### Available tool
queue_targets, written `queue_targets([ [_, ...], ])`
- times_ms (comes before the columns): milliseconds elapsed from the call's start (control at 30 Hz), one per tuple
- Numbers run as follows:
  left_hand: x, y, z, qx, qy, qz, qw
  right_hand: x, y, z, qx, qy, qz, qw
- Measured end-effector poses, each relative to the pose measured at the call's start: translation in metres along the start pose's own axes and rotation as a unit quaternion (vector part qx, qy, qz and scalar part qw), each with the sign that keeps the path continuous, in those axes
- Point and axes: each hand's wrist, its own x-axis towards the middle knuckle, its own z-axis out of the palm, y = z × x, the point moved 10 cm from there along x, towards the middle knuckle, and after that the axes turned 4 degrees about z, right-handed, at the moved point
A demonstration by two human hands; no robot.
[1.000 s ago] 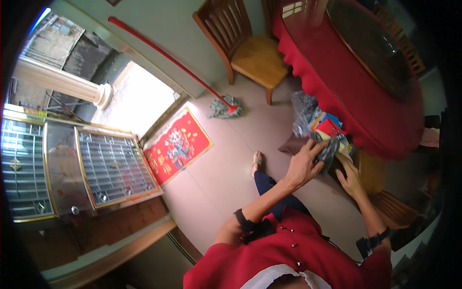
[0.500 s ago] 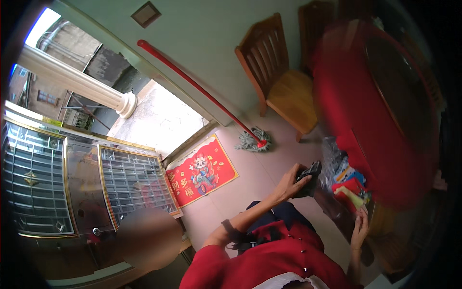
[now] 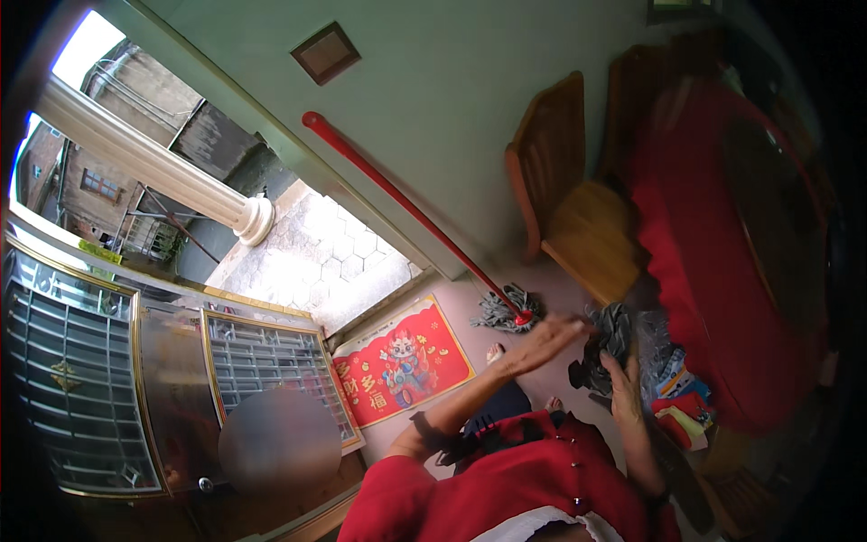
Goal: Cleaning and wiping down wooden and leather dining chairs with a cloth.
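A dark grey, crumpled piece that looks like thin plastic or cloth (image 3: 610,336) hangs in front of me, above the floor. My right hand (image 3: 625,388) grips its lower right side, with the thumb lying against the folds. Just left of it is my left hand (image 3: 549,343), slightly blurred, its fingers stretched out toward the upper folds. Whether those fingertips touch it I cannot tell. Beyond my right hand lies a pile of packets (image 3: 679,390) in red, blue and yellow, beside clear plastic wrapping (image 3: 657,348).
A red-handled mop (image 3: 406,206) leans on the wall, its grey strands on the floor. Nearby lies a red patterned doormat (image 3: 406,357) by the open doorway. A wooden chair (image 3: 591,226) stands beside a table with a red cloth (image 3: 686,244). Metal-grilled doors (image 3: 266,361) are at left.
My right hand has come left from the packets and now grips the dark grey crumpled piece. My left hand, which was closed on that piece, has its fingers stretched out beside it.
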Motion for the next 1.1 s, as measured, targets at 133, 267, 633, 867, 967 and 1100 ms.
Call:
queue_targets([
  [133,-0.051,-0.054,-0.168,0.102,0.393,-0.043,0.913,0.021,0.008,0.014,-0.063,0.028,0.019,0.997],
  [267,-0.098,-0.049,-0.294,0.080,0.567,-0.067,0.817,0.044,0.024,0.027,-0.068,0.074,0.039,0.994],
  [633,-0.056,-0.112,-0.366,0.027,0.539,-0.050,0.840,0.073,0.024,0.069,-0.123,0.070,0.087,0.986],
  [867,-0.058,-0.066,-0.360,0.034,0.525,-0.028,0.850,0.103,0.013,0.060,-0.119,0.125,0.136,0.976],
  [967,-0.041,-0.030,-0.370,0.048,0.501,0.016,0.864,0.126,0.003,0.057,-0.107,0.045,0.110,0.987],
  [1100,-0.041,-0.039,-0.383,0.043,0.503,-0.006,0.863,0.148,0.003,0.042,-0.130,0.053,0.133,0.981],
])
